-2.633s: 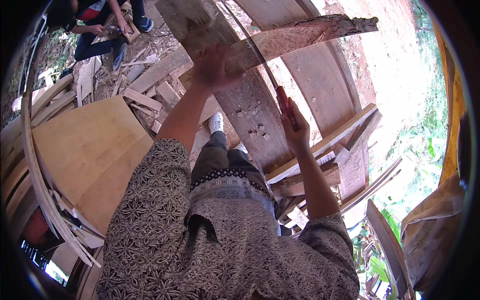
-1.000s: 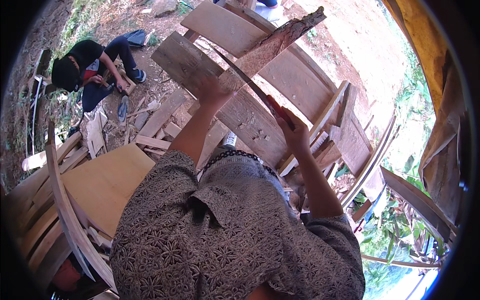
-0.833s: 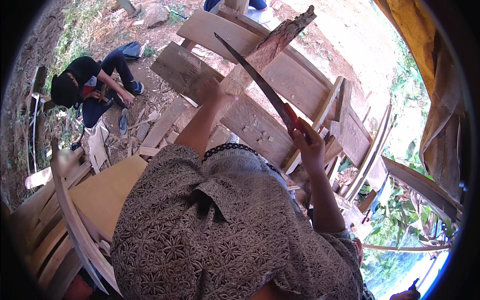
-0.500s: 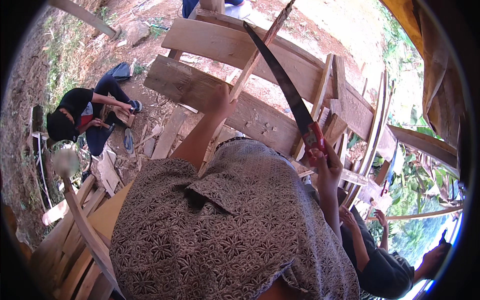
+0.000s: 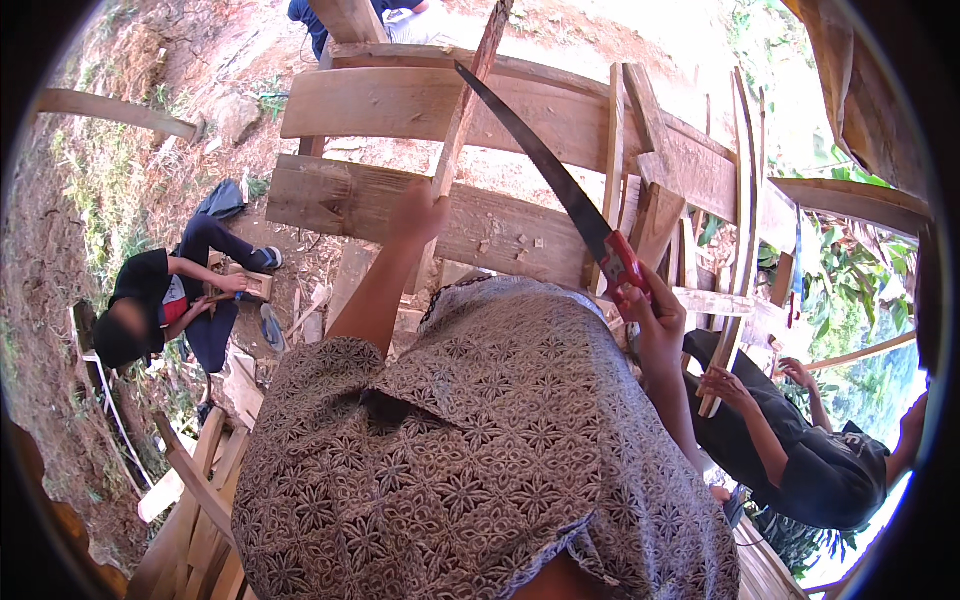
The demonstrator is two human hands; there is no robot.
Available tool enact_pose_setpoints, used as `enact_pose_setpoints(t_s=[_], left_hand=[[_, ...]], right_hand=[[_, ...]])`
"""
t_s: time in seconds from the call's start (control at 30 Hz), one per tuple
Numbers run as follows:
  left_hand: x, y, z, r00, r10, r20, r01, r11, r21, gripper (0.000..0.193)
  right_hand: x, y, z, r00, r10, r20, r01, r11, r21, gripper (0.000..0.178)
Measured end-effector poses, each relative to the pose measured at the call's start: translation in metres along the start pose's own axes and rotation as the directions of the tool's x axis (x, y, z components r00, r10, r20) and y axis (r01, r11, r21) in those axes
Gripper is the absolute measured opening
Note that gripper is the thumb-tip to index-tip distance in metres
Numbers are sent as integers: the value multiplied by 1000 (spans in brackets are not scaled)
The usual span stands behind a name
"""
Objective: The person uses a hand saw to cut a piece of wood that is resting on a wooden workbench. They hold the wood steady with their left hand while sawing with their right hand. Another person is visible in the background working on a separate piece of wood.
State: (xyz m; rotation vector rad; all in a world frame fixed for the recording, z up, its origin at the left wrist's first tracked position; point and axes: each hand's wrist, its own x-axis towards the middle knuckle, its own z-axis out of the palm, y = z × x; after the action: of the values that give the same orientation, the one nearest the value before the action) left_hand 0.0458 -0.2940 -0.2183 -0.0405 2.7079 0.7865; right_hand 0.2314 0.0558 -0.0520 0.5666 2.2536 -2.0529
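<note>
My right hand (image 5: 655,312) is closed around the red handle of a hand saw (image 5: 550,165). Its dark, tapering blade points up and to the left, the tip close to a narrow wooden strip (image 5: 460,125). My left hand (image 5: 415,215), slightly blurred, grips the strip near its lower part. The strip stands out away from me across two wide planks, an upper plank (image 5: 370,103) and a lower plank (image 5: 330,192) with wood chips on it. I see no contact between the saw teeth and the wood.
At the left a person (image 5: 150,300) in dark clothes sits on the ground holding a small wood piece. Another person (image 5: 800,450) at the right has a hand on a long upright board (image 5: 742,250). Loose boards (image 5: 190,500) lie at lower left; a wooden beam (image 5: 850,200) juts in at right.
The view has turned, so the scene sits rotated. Both my hands keep their grips on saw and strip. The person at right now has a hand at the long board.
</note>
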Motion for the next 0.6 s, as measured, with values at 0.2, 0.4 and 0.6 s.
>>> enact_pose_setpoints(t_s=[0.2,0.4,0.6], left_hand=[[-2,-8,26,996,51,-79,-48,998,41,40],[-7,5,13,1000,-21,-10,22,999,49,40],[-1,-9,14,1000,-22,-16,23,998,52,37]], right_hand=[[11,-6,2,999,28,20,-29,999,15,46],[8,-10,-2,1000,-9,-19,9,1000,0,46],[9,-7,-2,1000,17,-16,-17,999,29,47]])
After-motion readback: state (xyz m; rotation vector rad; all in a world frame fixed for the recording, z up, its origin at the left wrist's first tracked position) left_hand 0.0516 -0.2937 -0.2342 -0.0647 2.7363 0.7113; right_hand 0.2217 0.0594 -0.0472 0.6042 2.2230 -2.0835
